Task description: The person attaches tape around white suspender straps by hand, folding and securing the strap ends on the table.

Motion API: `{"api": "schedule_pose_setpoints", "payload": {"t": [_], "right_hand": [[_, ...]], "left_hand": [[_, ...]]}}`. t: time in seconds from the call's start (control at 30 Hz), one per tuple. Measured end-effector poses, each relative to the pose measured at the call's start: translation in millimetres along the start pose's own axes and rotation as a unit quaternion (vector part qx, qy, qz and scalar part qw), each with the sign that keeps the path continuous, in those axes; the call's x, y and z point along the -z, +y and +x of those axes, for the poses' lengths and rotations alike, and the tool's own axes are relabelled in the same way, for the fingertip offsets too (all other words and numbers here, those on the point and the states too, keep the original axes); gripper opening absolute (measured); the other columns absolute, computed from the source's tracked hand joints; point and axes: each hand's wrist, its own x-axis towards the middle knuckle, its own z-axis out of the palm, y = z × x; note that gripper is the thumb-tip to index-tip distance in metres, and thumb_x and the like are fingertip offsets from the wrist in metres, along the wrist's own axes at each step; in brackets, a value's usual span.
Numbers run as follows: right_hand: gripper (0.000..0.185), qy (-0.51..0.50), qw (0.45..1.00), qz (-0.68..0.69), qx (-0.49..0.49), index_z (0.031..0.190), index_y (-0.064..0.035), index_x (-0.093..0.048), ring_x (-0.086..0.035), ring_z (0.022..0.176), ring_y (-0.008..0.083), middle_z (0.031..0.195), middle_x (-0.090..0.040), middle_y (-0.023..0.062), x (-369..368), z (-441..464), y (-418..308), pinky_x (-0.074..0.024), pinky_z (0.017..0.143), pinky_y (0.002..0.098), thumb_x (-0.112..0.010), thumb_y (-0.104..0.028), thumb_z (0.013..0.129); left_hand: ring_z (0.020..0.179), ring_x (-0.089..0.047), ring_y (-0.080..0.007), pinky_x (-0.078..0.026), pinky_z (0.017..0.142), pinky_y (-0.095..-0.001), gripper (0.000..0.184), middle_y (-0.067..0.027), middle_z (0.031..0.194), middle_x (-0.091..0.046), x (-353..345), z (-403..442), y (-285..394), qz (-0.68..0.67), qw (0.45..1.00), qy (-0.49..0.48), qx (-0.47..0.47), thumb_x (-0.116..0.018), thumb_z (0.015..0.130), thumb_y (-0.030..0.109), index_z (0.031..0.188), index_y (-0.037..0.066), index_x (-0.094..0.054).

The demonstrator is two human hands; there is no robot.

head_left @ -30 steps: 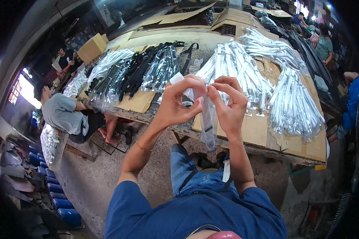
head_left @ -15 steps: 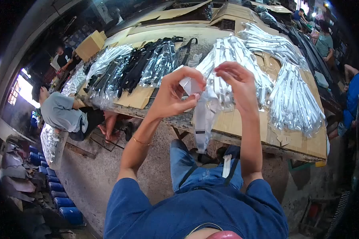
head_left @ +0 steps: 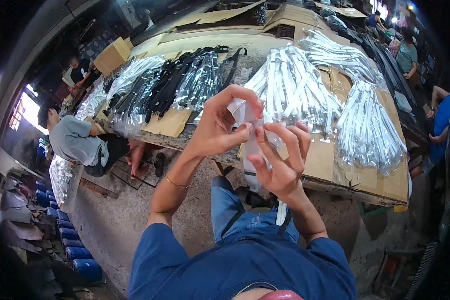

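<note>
Between the thumb and fingertips of my left hand [head_left: 217,125], a clear plastic sleeve [head_left: 251,152] is pinched near its top end. The sleeve hangs down in front of the table edge, with a small dark band low on it. Close on the right, my right hand [head_left: 285,167] has its fingers curved and spread apart. Its index fingertip is at the sleeve's upper part, beside my left fingertips; whether it presses on the plastic I cannot make out. Behind both hands, white straps in clear plastic [head_left: 297,82] lie fanned out on the table.
Cardboard [head_left: 330,160] covers the table's front edge. More wrapped white straps [head_left: 367,125] lie at right, black straps [head_left: 172,85] at left. A person in a grey shirt [head_left: 75,140] sits at left, another in blue [head_left: 444,125] at right. Blue rolls [head_left: 87,270] line the floor.
My right hand has come down and left to the sleeve, its fingers now beside my left fingertips. My left hand keeps its pinch and has barely moved.
</note>
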Motion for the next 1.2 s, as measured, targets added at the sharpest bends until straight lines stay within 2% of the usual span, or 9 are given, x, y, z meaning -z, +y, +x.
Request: {"api": "schedule_pose_setpoints", "payload": {"t": [0.13, 0.27, 0.33, 0.47, 0.67, 0.8, 0.93, 0.97, 1.2], "right_hand": [[0.032, -0.032, 0.999, 0.039, -0.010, 0.107, -0.0037, -0.069, -0.054, 0.097, 0.0266, 0.104, -0.062, 0.0087, 4, 11, 14, -0.0378, 0.093, 0.0452, -0.069, -0.023, 0.082], [0.021, -0.042, 0.947, 0.243, -0.207, 0.101, 0.0016, -0.068, -0.061, 0.092, 0.0211, 0.094, -0.065, 0.0110, 2, 27, 45, -0.0471, 0.080, 0.0297, -0.066, -0.013, 0.087], [0.020, -0.250, 0.824, 0.379, -0.340, 0.098, 0.0040, -0.067, -0.060, 0.085, 0.0114, 0.086, -0.067, 0.0059, 5, 32, 60, -0.0468, 0.076, 0.0256, -0.066, -0.013, 0.088], [0.019, -0.250, 0.774, 0.473, -0.338, 0.094, 0.0040, -0.068, -0.055, 0.075, 0.0048, 0.077, -0.066, 0.0025, 1, 33, 70, -0.0446, 0.067, 0.0230, -0.067, -0.013, 0.087], [0.019, -0.294, 0.845, 0.362, -0.260, 0.089, 0.0054, -0.070, -0.050, 0.066, 0.0038, 0.071, -0.062, -0.0024, -3, 32, 73, -0.0398, 0.057, 0.0217, -0.070, -0.013, 0.086], [0.016, -0.197, 0.812, 0.426, -0.348, 0.087, 0.0052, -0.070, -0.047, 0.063, 0.0018, 0.069, -0.061, -0.0034, -7, 21, 67, -0.0367, 0.054, 0.0190, -0.071, -0.011, 0.085], [0.015, -0.137, 0.805, 0.438, -0.375, 0.088, 0.0042, -0.071, -0.048, 0.063, 0.0007, 0.068, -0.062, -0.0032, -15, 13, 67, -0.0366, 0.053, 0.0180, -0.072, -0.010, 0.084], [0.016, -0.136, 0.815, 0.428, -0.366, 0.089, 0.0040, -0.071, -0.050, 0.063, 0.0016, 0.068, -0.062, -0.0030, -16, 12, 66, -0.0381, 0.054, 0.0187, -0.072, -0.012, 0.085], [0.022, -0.157, 0.872, 0.367, -0.284, 0.098, -0.0005, -0.070, -0.058, 0.072, 0.0073, 0.082, -0.068, 0.0040, -19, 13, 76, -0.0442, 0.060, 0.0230, -0.068, -0.019, 0.087]], "left_hand": [[0.095, -0.056, -0.0137, -0.045, 0.086, -0.0275, 0.042, -0.0072, 0.098, -0.057, -2, -1, 0, -0.024, 0.998, 0.018, 0.048, -0.061, 0.071, -0.004, 0.111, 0.003, -0.050], [0.099, -0.054, -0.0128, -0.045, 0.086, -0.0267, 0.046, -0.0062, 0.105, -0.055, -3, 2, -1, -0.023, 0.997, -0.003, 0.071, -0.060, 0.072, -0.004, 0.116, 0.004, -0.049], [0.100, -0.054, -0.0125, -0.045, 0.086, -0.0267, 0.048, -0.0062, 0.108, -0.054, -4, 4, 0, -0.007, 0.998, -0.003, 0.068, -0.059, 0.072, -0.004, 0.118, 0.004, -0.048], [0.096, -0.052, -0.0108, -0.046, 0.085, -0.0263, 0.061, -0.0066, 0.110, -0.053, -1, 9, 2, 0.000, 0.997, -0.041, 0.070, -0.057, 0.073, -0.004, 0.130, 0.007, -0.040], [0.092, -0.054, -0.0106, -0.047, 0.082, -0.0267, 0.068, -0.0069, 0.109, -0.055, 7, 9, 13, 0.093, 0.977, -0.084, 0.175, -0.062, 0.082, 0.006, 0.142, 0.014, -0.031], [0.090, -0.056, -0.0109, -0.047, 0.079, -0.0274, 0.064, -0.0045, 0.099, -0.058, 19, -2, 9, 0.011, 0.975, -0.031, 0.218, -0.066, 0.088, 0.016, 0.141, 0.014, -0.030], [0.086, -0.059, -0.0119, -0.049, 0.078, -0.0269, 0.039, -0.0065, 0.095, -0.061, 8, -16, -10, 0.090, 0.969, 0.059, 0.224, -0.069, 0.086, 0.018, 0.117, -0.001, -0.053], [0.079, -0.059, -0.0105, -0.049, 0.074, -0.0266, 0.027, -0.0051, 0.087, -0.063, 0, -18, -10, 0.091, 0.969, 0.069, 0.217, -0.072, 0.084, 0.020, 0.095, -0.003, -0.062], [0.077, -0.063, -0.0114, -0.051, 0.071, -0.0269, 0.023, -0.0108, 0.087, -0.070, -19, -21, -25, 0.122, 0.965, 0.133, 0.190, -0.070, 0.082, 0.010, 0.099, -0.006, -0.066]]}}
